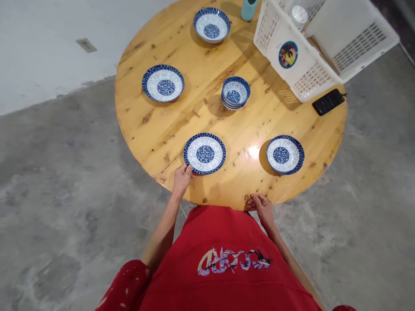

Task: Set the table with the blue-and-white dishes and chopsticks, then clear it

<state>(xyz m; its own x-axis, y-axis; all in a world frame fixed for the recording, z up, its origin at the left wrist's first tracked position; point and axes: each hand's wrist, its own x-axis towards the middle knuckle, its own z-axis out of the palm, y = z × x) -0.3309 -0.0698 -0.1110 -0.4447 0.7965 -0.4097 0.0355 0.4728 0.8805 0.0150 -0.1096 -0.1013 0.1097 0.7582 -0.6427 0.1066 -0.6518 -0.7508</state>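
A flat blue-and-white plate [205,153] lies near the front edge of the round table. My left hand [183,179] pinches its lower left rim, thumb on top and fingers beneath. My right hand [262,208] rests at the table's front edge with loosely bent fingers, apart from any dish and holding nothing. Up and to its right sits another blue-rimmed plate [285,154], possibly the top one of a stack. A small stack of matching bowls [235,92] stands beyond the plate in my left hand.
On the wooden table [181,123] are a deeper plate [163,83] at left and a large bowl [212,25] at the back. A white plastic basket [311,65], a light-blue cup [248,9] and a black phone [328,102] occupy the far right. A wall [58,52] stands at left.
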